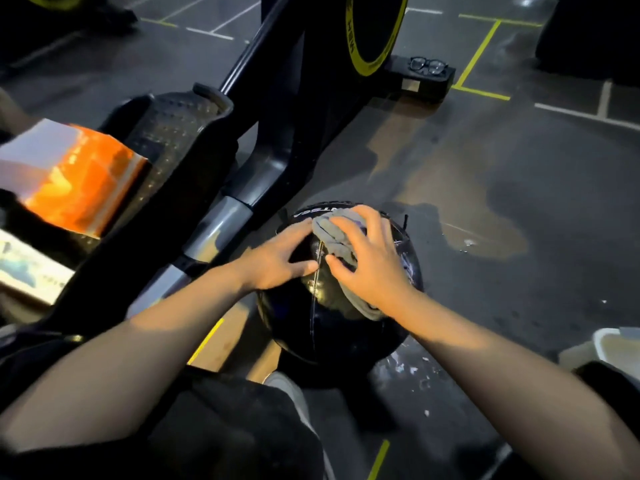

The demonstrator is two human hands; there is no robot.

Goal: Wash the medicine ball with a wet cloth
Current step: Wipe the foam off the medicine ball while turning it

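A shiny black medicine ball (332, 327) with white lettering near its top sits on the dark gym floor in front of me. A grey cloth (330, 237) lies crumpled over the ball's upper part. My right hand (370, 261) presses flat on the cloth with fingers spread, and the cloth's end sticks out under my wrist. My left hand (280, 258) rests on the ball's upper left side with fingers apart, its fingertips touching the cloth's edge.
A black exercise machine (277, 116) with a pedal (173, 133) and a yellow-rimmed wheel stands left and behind the ball. Eyeglasses (427, 65) lie on its base. Wet patches (485, 223) cover the floor. A white basin (616, 348) sits at right; orange packaging (79, 178) at left.
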